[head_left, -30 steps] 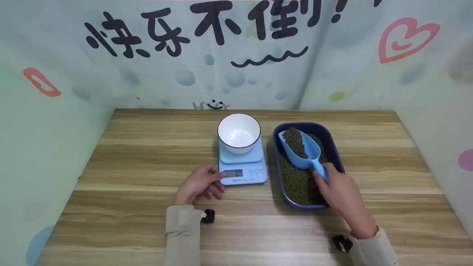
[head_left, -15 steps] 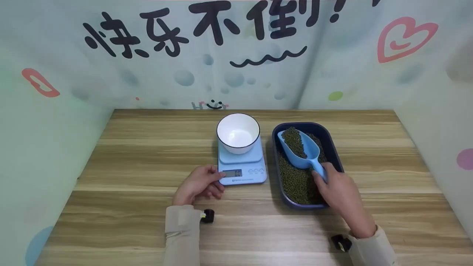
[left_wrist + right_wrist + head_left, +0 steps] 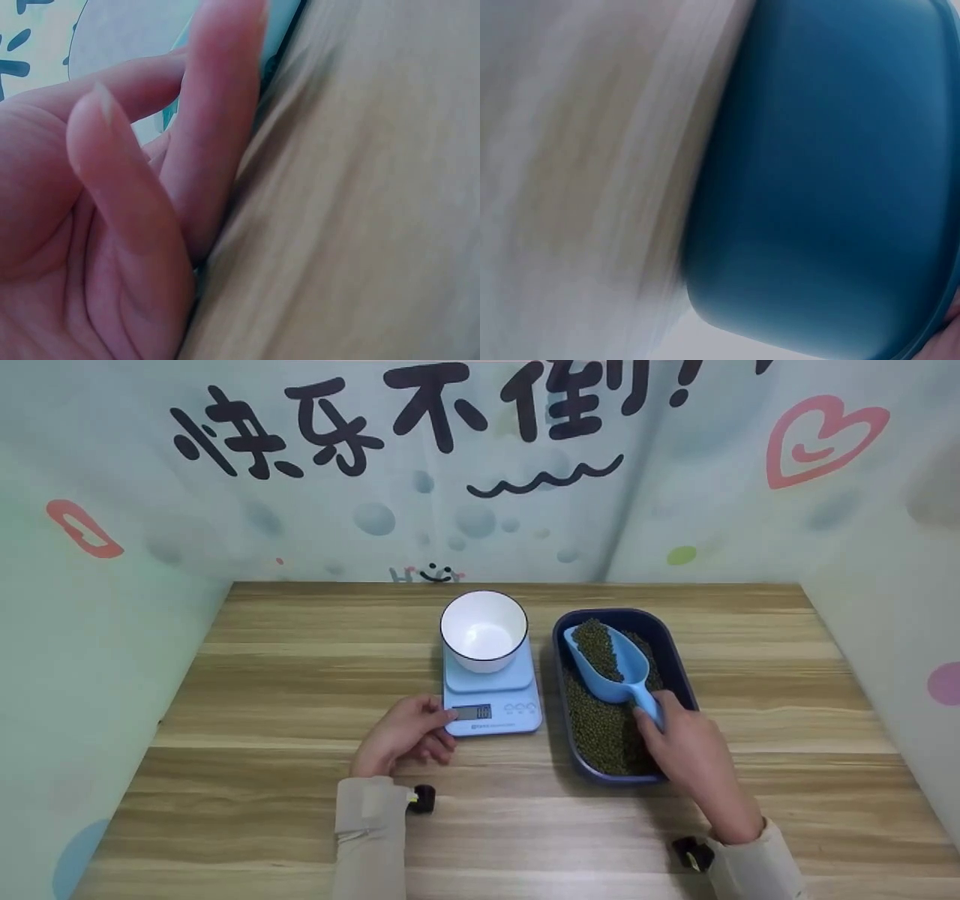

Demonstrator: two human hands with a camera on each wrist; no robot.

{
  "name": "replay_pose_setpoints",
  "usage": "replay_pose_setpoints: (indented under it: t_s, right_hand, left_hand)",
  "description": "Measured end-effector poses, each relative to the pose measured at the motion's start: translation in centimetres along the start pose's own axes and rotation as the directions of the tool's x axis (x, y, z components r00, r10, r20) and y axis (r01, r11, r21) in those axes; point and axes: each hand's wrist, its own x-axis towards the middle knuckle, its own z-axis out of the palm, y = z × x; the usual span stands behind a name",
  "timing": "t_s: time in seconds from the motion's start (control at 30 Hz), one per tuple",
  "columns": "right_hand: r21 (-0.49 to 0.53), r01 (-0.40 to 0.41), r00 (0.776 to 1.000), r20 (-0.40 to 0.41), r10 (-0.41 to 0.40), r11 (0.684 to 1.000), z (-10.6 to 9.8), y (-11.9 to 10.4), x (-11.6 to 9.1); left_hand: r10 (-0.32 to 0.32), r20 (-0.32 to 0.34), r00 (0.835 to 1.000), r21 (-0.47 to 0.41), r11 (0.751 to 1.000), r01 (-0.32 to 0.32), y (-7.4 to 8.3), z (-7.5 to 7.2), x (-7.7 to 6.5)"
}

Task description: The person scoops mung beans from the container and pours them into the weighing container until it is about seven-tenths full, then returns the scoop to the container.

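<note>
Scoop [image 3: 634,664], heaped with beans [image 3: 596,649], is within the tub [image 3: 676,667], presumably so strays fall back; your right hand [image 3: 691,742] grasps its handle [image 3: 649,706]. Your left hand [image 3: 405,731] pinches the scale [image 3: 495,682] by its near-left corner, seemingly steadying it, with the bowl [image 3: 484,631] on top, presumably for weighing.
</note>
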Motion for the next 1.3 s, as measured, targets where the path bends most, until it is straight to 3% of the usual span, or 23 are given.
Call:
replay_pose_setpoints:
  t_s: [1.3]
  right_hand:
    - [-0.005,-0.023,1.000,0.017,0.023,1.000,-0.08,-0.14,0.07]
  left_hand:
    - [0.015,-0.008,1.000,0.005,1.000,-0.015,0.11,0.12,-0.05]
